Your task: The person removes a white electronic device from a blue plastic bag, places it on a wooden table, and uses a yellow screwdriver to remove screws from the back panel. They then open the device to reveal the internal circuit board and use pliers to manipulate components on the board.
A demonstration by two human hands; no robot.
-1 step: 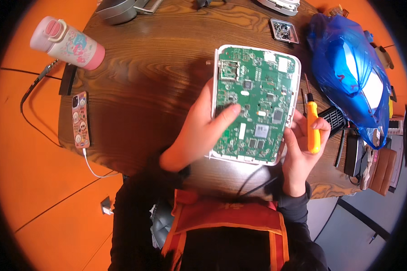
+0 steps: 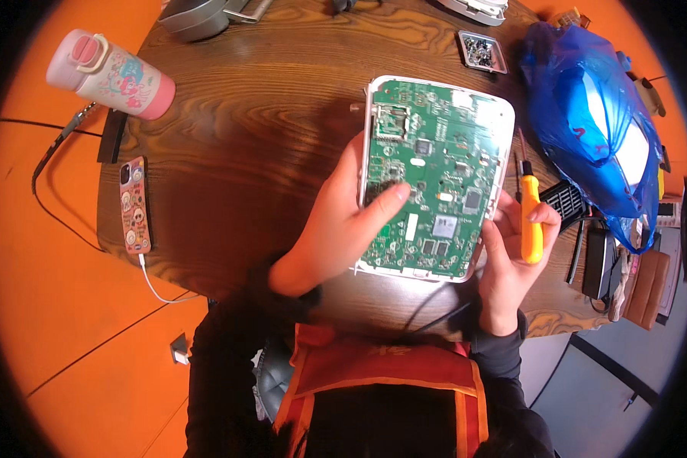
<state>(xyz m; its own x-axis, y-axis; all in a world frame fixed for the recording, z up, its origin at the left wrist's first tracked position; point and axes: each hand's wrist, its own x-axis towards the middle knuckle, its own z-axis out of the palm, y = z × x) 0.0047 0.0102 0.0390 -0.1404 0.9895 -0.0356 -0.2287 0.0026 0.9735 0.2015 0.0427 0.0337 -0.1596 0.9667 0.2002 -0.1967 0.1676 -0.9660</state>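
Wood-grained tabletop [image 2: 229, 114] spreads across the view, with a knotted blue plastic bag [image 2: 588, 130] at its right side. Held up over the near part of the table is a white casing [image 2: 511, 126] with a green circuit board [image 2: 435, 172] exposed in it. Compared with the earlier frame, the casing sits very slightly farther right, and glare now washes out the board's upper right corner. The person's left hand [image 2: 336, 221] grasps the casing's left edge, thumb laid over the board, just as before. The right hand [image 2: 513, 263] supports the lower right edge and also grips a yellow-handled screwdriver [image 2: 532, 225], shaft pointing away from the person; that double hold is unchanged too. A pink-and-white drink bottle [image 2: 114, 76] lies at the far left, near a phone [image 2: 136, 206] in a patterned case. Beyond the casing, a small tray [image 2: 487, 70] contains screws [image 2: 479, 52].
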